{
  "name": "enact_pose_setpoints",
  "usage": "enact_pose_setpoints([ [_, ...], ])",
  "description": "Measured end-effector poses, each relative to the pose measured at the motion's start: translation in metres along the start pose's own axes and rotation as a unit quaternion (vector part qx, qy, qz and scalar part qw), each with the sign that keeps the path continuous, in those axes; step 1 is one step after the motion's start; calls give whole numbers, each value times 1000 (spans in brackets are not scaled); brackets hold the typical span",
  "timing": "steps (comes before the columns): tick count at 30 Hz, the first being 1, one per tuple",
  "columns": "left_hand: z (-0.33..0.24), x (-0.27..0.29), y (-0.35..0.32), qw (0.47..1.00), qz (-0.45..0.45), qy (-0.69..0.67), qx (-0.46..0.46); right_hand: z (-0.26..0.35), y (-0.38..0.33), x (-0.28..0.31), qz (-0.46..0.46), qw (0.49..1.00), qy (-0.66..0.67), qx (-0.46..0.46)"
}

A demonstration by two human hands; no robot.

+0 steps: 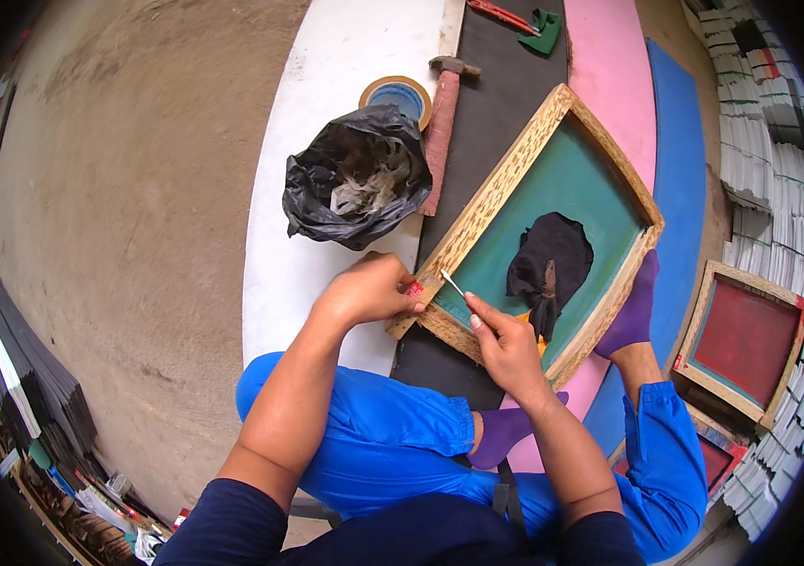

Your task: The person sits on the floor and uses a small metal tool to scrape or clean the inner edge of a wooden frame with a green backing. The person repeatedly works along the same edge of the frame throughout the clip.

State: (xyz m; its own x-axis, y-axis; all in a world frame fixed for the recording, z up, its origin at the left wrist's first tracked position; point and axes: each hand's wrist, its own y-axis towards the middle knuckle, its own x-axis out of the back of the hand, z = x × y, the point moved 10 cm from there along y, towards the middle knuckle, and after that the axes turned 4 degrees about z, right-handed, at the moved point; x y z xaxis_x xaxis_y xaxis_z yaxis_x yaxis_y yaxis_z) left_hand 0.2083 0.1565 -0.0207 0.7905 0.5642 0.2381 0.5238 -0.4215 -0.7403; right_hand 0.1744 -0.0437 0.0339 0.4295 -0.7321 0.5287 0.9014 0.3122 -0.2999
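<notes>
L hand: my left hand (369, 291) pinches the near corner of the wooden screen-printing frame (496, 189), fingers shut on a small red bit at the wood.
R hand: my right hand (506, 344) grips a thin white-tipped tool (452, 283), tip on the green mesh by that corner.
Hands: close, not touching.
Frame: tilted on the black board w/ a black rag (553, 255) on the mesh.
Nearby: black plastic bag (360, 179), tape roll (400, 94), hammer (443, 113) beyond; second frame w/ red mesh (746, 340) at right.
</notes>
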Motion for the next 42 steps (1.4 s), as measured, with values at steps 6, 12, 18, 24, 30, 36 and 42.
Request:
enact_pose_setpoints([
  [6, 0, 0, -1, 1000, -21, 7, -13, 15, -1, 1, 36, 990, -135, -21],
  [12, -8, 3, -5, 999, -30, 33, -23, 39, 1, -1, 55, 955, -292, -23],
  [18, -12, -1, -2, 992, -69, 99, -45, 36, 4, -14, 80, 965, -246, -46],
  [24, -16, 4, -6, 993, -75, 83, -41, 3, 7, -16, 124, 982, -138, -47],
  [30, -12, 2, -3, 995, -61, 73, -37, -50, 5, -27, 104, 962, 223, -115],
  [36, -11, 4, -5, 998, -39, 50, -9, -9, 1, -16, 89, 959, -263, 63],
  [42, -4, 1, -2, 999, -33, 24, -5, -63, 9, -34, 140, 942, 259, -161],
])
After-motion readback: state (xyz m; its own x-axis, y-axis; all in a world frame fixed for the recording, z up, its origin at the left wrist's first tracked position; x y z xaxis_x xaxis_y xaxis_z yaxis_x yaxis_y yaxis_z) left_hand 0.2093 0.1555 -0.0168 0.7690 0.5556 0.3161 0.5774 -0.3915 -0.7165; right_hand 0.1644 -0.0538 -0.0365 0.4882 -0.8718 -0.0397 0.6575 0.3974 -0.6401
